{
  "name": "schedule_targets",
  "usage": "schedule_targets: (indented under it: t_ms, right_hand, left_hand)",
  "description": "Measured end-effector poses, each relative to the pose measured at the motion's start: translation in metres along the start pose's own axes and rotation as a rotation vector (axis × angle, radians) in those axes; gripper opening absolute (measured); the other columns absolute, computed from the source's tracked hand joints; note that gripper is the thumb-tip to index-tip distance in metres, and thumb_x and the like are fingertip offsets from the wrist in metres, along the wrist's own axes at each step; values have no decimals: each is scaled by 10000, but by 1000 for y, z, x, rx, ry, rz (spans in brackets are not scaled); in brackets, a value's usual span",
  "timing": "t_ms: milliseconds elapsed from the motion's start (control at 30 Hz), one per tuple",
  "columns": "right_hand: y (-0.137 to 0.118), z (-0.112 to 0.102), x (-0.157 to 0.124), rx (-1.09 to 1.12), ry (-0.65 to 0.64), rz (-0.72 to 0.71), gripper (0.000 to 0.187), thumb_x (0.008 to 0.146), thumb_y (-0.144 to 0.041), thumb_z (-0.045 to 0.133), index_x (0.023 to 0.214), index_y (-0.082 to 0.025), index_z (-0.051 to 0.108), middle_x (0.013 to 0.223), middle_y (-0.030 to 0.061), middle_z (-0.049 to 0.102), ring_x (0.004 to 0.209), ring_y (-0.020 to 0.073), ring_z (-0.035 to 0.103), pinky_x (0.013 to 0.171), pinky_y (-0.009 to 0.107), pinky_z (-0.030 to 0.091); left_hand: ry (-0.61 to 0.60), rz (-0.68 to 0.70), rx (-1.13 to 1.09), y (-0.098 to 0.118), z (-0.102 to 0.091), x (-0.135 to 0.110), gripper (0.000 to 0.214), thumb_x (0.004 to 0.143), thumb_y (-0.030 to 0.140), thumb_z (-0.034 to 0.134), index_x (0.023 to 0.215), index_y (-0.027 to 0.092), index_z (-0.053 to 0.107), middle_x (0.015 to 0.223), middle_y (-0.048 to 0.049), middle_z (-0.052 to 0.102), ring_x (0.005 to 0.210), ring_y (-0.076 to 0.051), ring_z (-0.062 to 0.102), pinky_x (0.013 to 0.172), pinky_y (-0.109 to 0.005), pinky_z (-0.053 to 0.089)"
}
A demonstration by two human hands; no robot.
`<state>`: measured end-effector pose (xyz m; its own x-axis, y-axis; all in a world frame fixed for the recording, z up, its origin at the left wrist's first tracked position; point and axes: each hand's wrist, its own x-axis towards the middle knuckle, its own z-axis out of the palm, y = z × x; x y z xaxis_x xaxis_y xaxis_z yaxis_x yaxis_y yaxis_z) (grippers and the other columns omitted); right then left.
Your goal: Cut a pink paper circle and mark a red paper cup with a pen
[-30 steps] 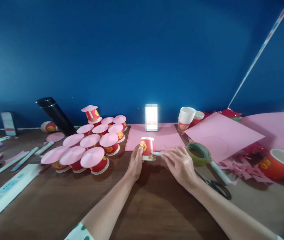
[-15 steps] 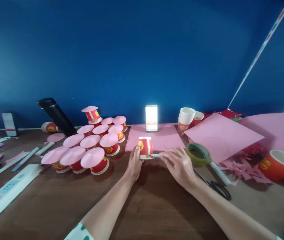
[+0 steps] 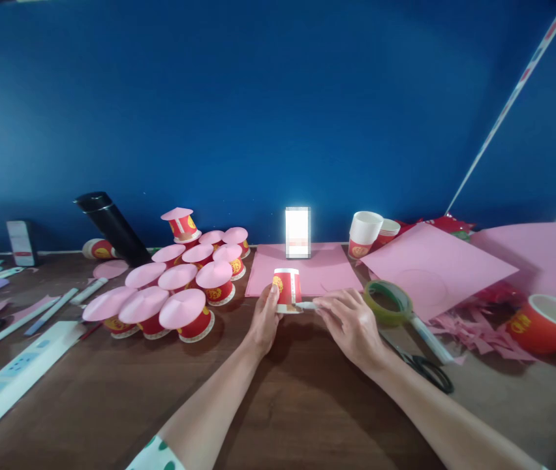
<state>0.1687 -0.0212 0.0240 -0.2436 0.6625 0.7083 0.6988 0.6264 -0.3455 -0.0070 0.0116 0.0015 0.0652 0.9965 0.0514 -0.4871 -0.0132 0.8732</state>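
An upside-down red paper cup [image 3: 288,289] with a yellow emblem stands on the brown table at the front edge of a pink paper sheet [image 3: 324,271]. My left hand [image 3: 264,320] grips its left side with the fingers wrapped around it. My right hand [image 3: 351,324] pinches a small white pen-like tool [image 3: 307,305] whose tip touches the cup's lower right rim.
Left of the cup stands a cluster of several red cups with pink paper lids [image 3: 180,287]. A tape roll [image 3: 387,300], scissors [image 3: 425,369] and pink scraps lie right. Stacked cups [image 3: 366,234], a black bottle [image 3: 111,227], a power strip [image 3: 8,378] and a lit phone [image 3: 297,232] are around.
The cup has turned slightly under my left hand, so its yellow emblem sits further left. Both hands stay in almost the same place.
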Motion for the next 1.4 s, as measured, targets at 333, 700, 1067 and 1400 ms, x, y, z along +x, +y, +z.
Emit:
schedule_targets:
  t_ms: [333,700,1067,1400]
  right_hand:
    - [0,-2,1,-12,-32,-51,171,849,-182,543,988,-225,632,897,48,652,841,183,563,773,336,446]
    - [-2,-4,2,-70,-34,-93,166,858,-190,533,974,-221,647,874,53,643,814,174,560,755,318,438]
    - [-3,-4,2,-58,-45,-89,170,859,-192,530,979,-231,644,877,50,642,799,172,562,755,323,442]
    - [-1,-3,1,-51,-53,-96,156,848,-169,545,963,-223,636,892,42,637,814,166,546,768,313,428]
  left_hand:
    - [44,14,33,-1,0,1,276,796,471,508,809,196,526,728,11,519,642,-102,498,610,-222,388]
    - [89,-5,140,0,0,1,296,785,499,503,858,216,549,745,-7,545,646,-128,501,637,-258,411]
    - [101,16,125,1,2,-1,309,747,497,554,835,201,581,689,-18,539,615,-148,487,609,-266,404]
    - [92,-7,152,1,0,0,294,783,491,515,858,214,580,748,-12,546,657,-135,496,641,-261,404]
